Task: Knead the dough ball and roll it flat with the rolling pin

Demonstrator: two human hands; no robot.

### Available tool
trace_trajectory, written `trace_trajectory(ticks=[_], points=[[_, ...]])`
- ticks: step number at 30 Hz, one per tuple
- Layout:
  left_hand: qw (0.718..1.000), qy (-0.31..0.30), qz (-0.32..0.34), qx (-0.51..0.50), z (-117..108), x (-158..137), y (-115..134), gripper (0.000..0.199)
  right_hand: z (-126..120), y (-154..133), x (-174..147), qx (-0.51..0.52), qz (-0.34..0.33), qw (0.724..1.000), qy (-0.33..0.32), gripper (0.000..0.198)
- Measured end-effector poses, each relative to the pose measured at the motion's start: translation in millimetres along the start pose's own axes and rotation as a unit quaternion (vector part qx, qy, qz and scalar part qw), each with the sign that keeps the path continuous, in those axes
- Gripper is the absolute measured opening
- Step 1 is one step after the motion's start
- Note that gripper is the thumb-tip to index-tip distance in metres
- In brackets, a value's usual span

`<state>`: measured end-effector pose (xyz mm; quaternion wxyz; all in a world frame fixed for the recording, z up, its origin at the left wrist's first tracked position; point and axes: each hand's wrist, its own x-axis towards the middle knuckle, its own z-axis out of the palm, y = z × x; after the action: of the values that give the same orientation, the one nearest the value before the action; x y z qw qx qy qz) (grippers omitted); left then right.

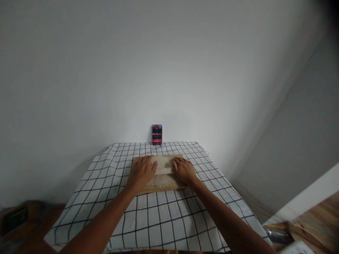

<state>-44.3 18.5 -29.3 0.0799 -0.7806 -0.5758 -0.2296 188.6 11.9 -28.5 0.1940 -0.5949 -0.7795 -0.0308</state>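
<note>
A wooden board (164, 184) lies on the cloth-covered table, its surface dusted with something pale like flour. Across it runs a light-coloured rolling pin (163, 171), seen between my hands while its ends are covered by them. My left hand (143, 170) rests over the pin's left end, fingers pointing forward and thumb turned inward. Over the right end, my right hand (184, 169) has its fingers bent round the pin. Behind the pin, a flat pale patch, possibly dough (160, 161), shows on the board; its outline is hard to make out.
A white tablecloth with a black grid (156, 215) covers the table. A phone (157, 134) with a lit, pixelated screen leans against the white wall (169, 77) at the table's back edge. Blurred objects stand low at both sides.
</note>
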Motion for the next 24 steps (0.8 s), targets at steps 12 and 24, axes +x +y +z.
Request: trace_trajectory(ticks=[12,24], points=[[0.999,0.032,0.007,0.015,4,-32,10,0.053,8,1,-31,0.036,-0.042,0.997,0.048,0.039],[0.965,0.039,-0.047,-0.255,-4,-49,11,0.043,10,2,-61,0.104,-0.046,0.988,0.104,0.036]])
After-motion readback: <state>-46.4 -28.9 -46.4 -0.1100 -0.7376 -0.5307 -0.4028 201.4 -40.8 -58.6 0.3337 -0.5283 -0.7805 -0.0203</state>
